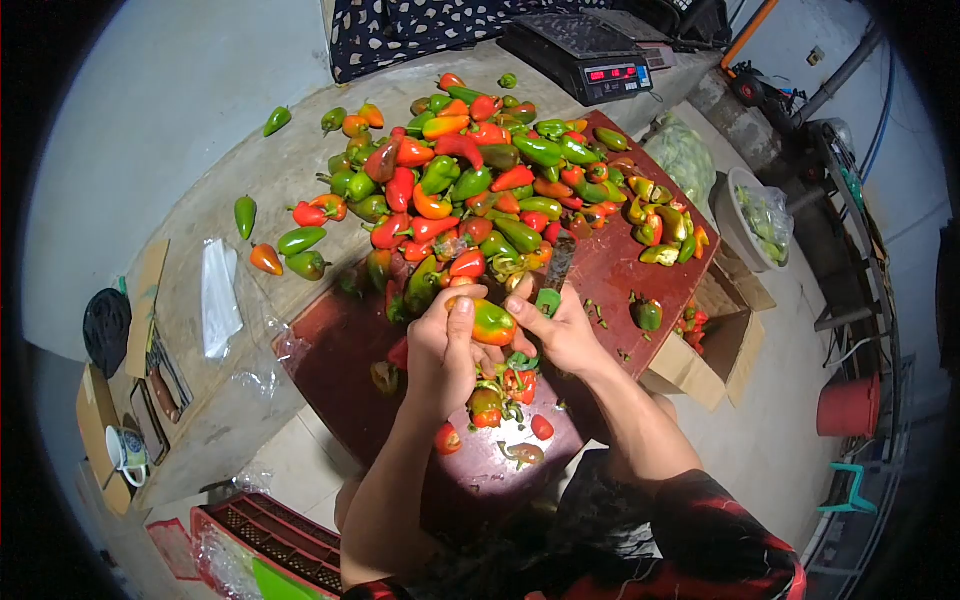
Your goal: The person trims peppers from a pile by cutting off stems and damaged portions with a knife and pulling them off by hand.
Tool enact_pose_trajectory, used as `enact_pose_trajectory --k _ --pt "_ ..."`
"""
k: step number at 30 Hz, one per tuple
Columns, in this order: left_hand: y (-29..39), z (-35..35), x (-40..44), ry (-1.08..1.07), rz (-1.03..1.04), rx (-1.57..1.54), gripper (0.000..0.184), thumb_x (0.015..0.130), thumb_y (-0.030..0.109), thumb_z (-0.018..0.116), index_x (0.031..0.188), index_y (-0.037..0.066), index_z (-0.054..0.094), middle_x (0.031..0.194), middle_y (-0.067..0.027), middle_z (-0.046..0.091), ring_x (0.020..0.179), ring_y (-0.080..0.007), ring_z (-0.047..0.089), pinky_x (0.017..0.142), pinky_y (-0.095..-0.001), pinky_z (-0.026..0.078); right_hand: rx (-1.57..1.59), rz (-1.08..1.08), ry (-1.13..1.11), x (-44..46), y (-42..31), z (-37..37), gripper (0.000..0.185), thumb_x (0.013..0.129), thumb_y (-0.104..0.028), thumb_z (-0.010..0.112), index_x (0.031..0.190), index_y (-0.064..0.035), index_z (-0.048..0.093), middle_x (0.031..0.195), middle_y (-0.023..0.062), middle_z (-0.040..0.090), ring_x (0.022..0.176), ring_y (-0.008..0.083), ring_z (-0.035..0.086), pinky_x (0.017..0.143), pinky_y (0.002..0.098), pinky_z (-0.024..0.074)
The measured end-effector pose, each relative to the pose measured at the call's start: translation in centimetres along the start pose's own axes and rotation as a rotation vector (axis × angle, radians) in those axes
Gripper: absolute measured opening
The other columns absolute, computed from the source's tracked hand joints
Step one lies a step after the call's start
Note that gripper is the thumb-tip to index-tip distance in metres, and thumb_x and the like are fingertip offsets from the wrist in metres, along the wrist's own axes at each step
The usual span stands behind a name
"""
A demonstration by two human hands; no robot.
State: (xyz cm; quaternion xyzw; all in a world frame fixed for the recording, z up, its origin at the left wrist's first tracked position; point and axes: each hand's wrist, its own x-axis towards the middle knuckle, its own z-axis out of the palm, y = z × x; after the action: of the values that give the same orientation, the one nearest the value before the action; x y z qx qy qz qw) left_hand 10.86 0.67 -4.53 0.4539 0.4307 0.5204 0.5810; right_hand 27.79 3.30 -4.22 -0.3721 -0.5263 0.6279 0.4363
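My left hand [441, 352] is closed around a green and orange pepper [493, 323], held just above the dark red table. In my right hand [568, 335] is a knife [560, 265] with a green handle, its dark blade pointing up and away from the pepper. The right thumb and fingertips are close to the pepper; whether they touch it I cannot tell. Below the hands lie cut pepper pieces [486, 405] and green scraps. Beyond them spreads a large heap of red, green and orange peppers [440, 175].
Cut peppers [665, 225] are piled at the table's right side. A cardboard box [700, 375] with red peppers stands below. A digital scale [580, 60] sits at the back, a white tub [750, 220] on the right floor, and a red crate [270, 540] at lower left.
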Motion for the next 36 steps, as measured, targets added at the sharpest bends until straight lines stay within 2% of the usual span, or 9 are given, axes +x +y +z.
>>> enact_pose_trajectory --k 7,9,11,12,23,28,31,33,36 --pt "-0.2 -0.3 0.3 0.115 0.085 0.298 0.055 0.107 0.039 0.031 0.107 -0.008 0.061 0.07 -0.0126 0.065 0.045 -0.0122 0.056 0.041 -0.0247 0.044 -0.241 -0.214 0.007 0.1 0.5 0.3 0.026 0.081 -0.015 0.082 0.098 -0.0065 0.064 0.08 -0.0068 0.054 0.074 0.0037 0.048 0.066 0.0204 0.0403" --pt "-0.1 -0.4 0.2 0.111 -0.076 0.196 0.061 0.107 0.043 0.029 0.099 -0.007 0.063 0.07 -0.0135 0.067 0.045 -0.012 0.056 0.04 -0.0241 0.042 -0.26 -0.248 0.075 0.1 0.8 0.5 0.02 0.089 -0.022 0.076 0.094 -0.0063 0.064 0.073 -0.0034 0.056 0.064 0.0045 0.05 0.058 0.0211 0.0399" --pt "0.2 -0.7 0.3 0.083 -0.125 0.098 0.062 0.107 0.043 0.028 0.096 -0.007 0.063 0.071 -0.0137 0.067 0.045 -0.0122 0.056 0.04 -0.0244 0.042 0.024 0.115 0.071 0.0 0.3 0.0 0.029 0.098 -0.033 0.063 0.09 -0.0053 0.062 0.063 0.0006 0.055 0.052 0.0064 0.049 0.049 0.0227 0.0371" --pt "0.3 -0.8 0.4 0.053 -0.17 0.001 0.064 0.107 0.044 0.028 0.093 -0.007 0.064 0.071 -0.014 0.068 0.045 -0.0125 0.056 0.04 -0.0247 0.041 0.034 0.095 0.037 0.3 0.2 0.0 0.042 0.103 -0.042 0.05 0.089 -0.0042 0.061 0.055 0.0036 0.052 0.041 0.0089 0.044 0.042 0.0248 0.0332" --pt "0.2 -3.7 0.6 0.043 0.065 0.062 0.048 0.103 0.036 0.048 0.103 -0.009 0.066 0.073 -0.0098 0.067 0.052 -0.0084 0.055 0.047 -0.0217 0.04 0.546 0.165 0.341 1.2 -1.8 -5.2 0.053 0.099 -0.055 0.05 0.099 -0.0032 0.059 0.053 0.0018 0.048 0.039 0.0097 0.039 0.041 0.0257 0.0315" --pt "-0.3 -4.9 1.2 0.298 0.051 0.054 0.033 0.102 0.024 0.055 0.098 -0.006 0.069 0.074 -0.0074 0.068 0.051 -0.0079 0.053 0.046 -0.0208 0.035 0.833 -0.324 0.595 -1.1 -4.6 -15.1 0.042 0.101 -0.05 0.047 0.096 -0.0102 0.059 0.059 -0.0029 0.043 0.046 0.0084 0.035 0.047 0.0248 0.0283" --pt "0.6 -6.0 0.7 0.296 0.011 -0.053 0.032 0.103 0.021 0.052 0.096 -0.005 0.069 0.075 -0.0078 0.069 0.054 -0.0089 0.054 0.048 -0.0214 0.037 0.89 -0.569 0.959 -4.7 -5.7 -21.5 0.065 0.098 -0.065 0.033 0.091 -0.0037 0.055 0.063 -0.0014 0.043 0.047 0.0108 0.031 0.045 0.0268 0.0257" --pt "-1.3 -10.0 0.4 0.24 0.047 -0.105 0.033 0.104 0.023 0.05 0.105 -0.005 0.068 0.076 -0.0088 0.069 0.055 -0.0096 0.056 0.05 -0.0223 0.04 0.906 -0.581 1.169 -6.3 -6.5 -22.4 0.062 0.096 -0.064 0.039 0.088 -0.0048 0.056 0.062 -0.0008 0.042 0.047 0.0109 0.032 0.045 0.0264 0.0249" --pt "0.4 -11.6 -0.9 0.34 0.135 -0.041 0.042 0.106 0.028 0.043 0.124 -0.006 0.06 0.079 -0.0103 0.07 0.058 -0.0109 0.057 0.055 -0.0241 0.044 0.577 -0.402 1.06 -7.7 -5.8 -23.8 0.042 0.094 -0.048 0.055 0.085 -0.0073 0.056 0.062 -0.0018 0.044 0.048 0.0102 0.036 0.045 0.0262 0.0274"
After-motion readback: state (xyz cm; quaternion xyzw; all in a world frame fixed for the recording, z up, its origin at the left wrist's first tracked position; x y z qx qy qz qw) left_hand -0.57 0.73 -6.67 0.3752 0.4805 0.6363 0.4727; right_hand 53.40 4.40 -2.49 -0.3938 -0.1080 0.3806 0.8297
